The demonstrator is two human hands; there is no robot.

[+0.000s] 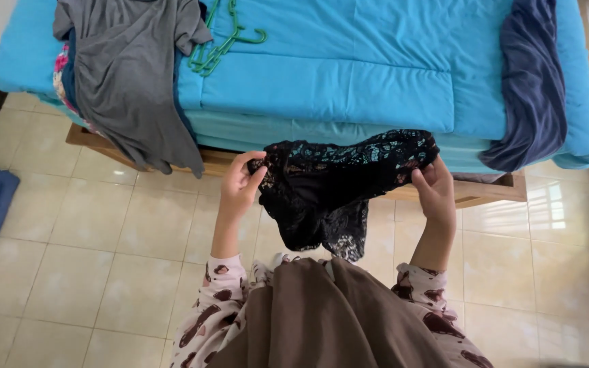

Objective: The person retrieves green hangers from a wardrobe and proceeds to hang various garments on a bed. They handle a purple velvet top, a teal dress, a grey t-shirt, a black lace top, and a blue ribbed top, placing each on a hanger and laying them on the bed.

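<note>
Head view: black lace cloth (pixel 339 187) held up by two corners, just in front of the blue bed (pixel 376 75). Left hand (pixel 238 187) and right hand (pixel 434 191) both pinched shut on it. Looks like the holding-out step; likely needs corners brought together, gently.

Pale pink sleeves (pixel 216 300) with dark brown blotches, and a brown garment (pixel 328 317) below.

Open blue bedding (pixel 349 75) between green hangers (pixel 216 44) and navy cloth (pixel 530 88)

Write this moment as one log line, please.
left hand: grips black lace garment | right hand: grips other edge | garment: stretched above tiled floor
</note>
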